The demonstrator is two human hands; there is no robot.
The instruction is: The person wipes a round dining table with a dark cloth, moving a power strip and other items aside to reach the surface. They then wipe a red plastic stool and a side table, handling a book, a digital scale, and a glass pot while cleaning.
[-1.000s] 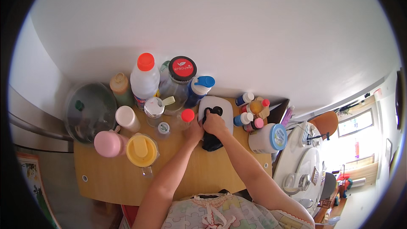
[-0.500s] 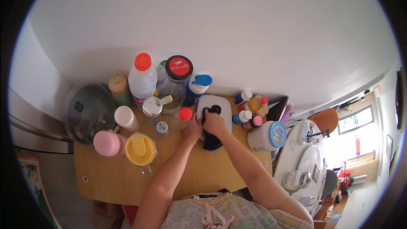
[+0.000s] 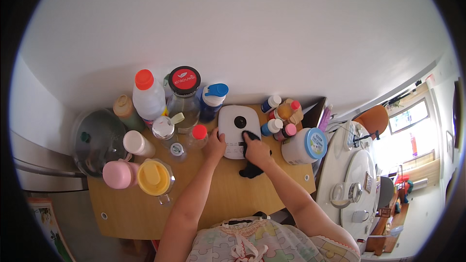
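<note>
A white, rounded-square appliance base (image 3: 228,122) with a black round piece near its middle lies on the wooden table. My left hand (image 3: 214,147) is at its left edge, fingers bent around the side with the thumb up; I cannot see all of its fingers. Bunched under my right hand (image 3: 257,153) is a black cloth (image 3: 251,170), held against the lower right of the base. One end of the cloth hangs off onto the tabletop. Just left of my left hand stands a clear bottle with a red cap (image 3: 199,132).
On the left of the wooden table (image 3: 145,218) crowd a large red-capped bottle (image 3: 148,98), a black-lidded jar (image 3: 184,81), a yellow-lidded jug (image 3: 154,177) and a pink cup (image 3: 118,174). A blue-lidded white tub (image 3: 298,146) and several small bottles stand on the right.
My right hand and the cloth have moved from the middle of the base to its lower right, uncovering more of its top. My left hand stays at the left edge.
</note>
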